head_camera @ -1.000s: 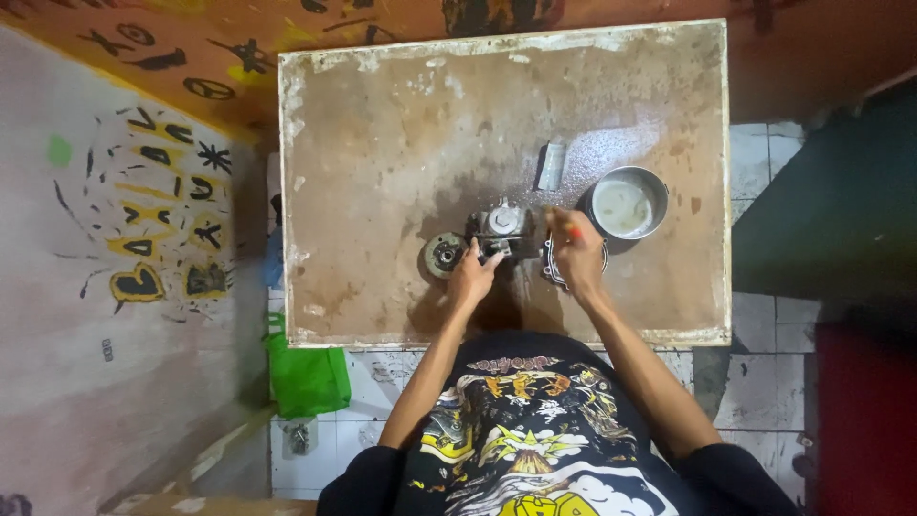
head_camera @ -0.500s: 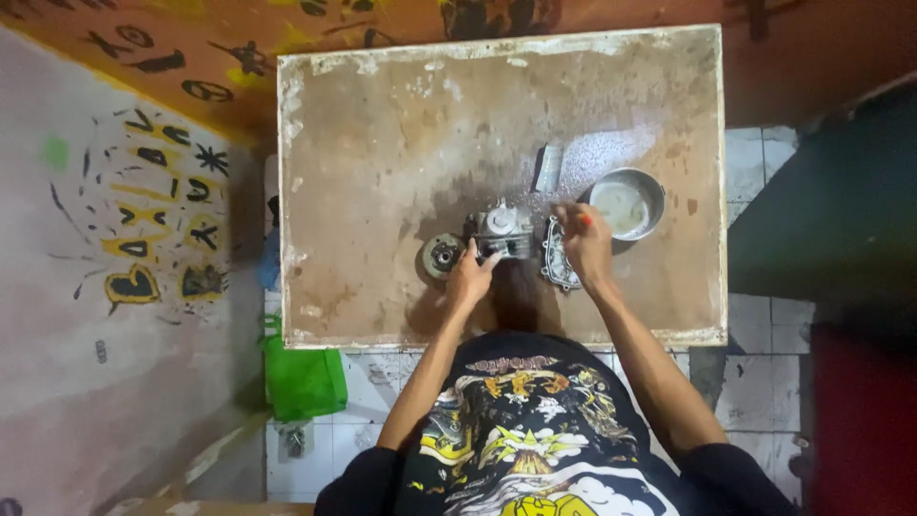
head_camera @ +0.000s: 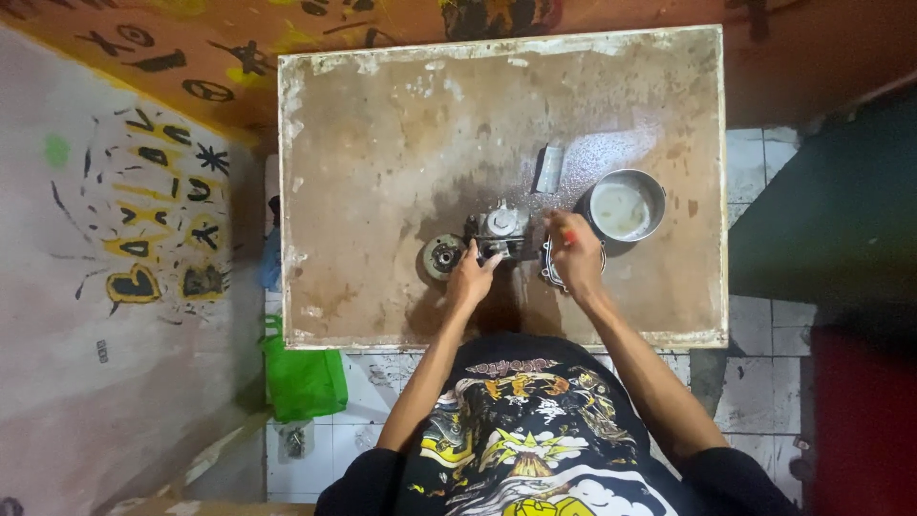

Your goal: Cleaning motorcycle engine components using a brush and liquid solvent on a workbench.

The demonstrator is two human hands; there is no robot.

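Since a moment ago the right hand has drawn slightly back from the metal bowl toward the small engine part, with something red showing at its fingers; whether that grip is closed cannot be told. The left hand steadies the part from below, fingers closed on its near edge, mid-worktop. A round disc lies just beside it.

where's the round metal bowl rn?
Head view: the round metal bowl of pale liquid sits on the worn brown table, right side, just beyond the right hand.
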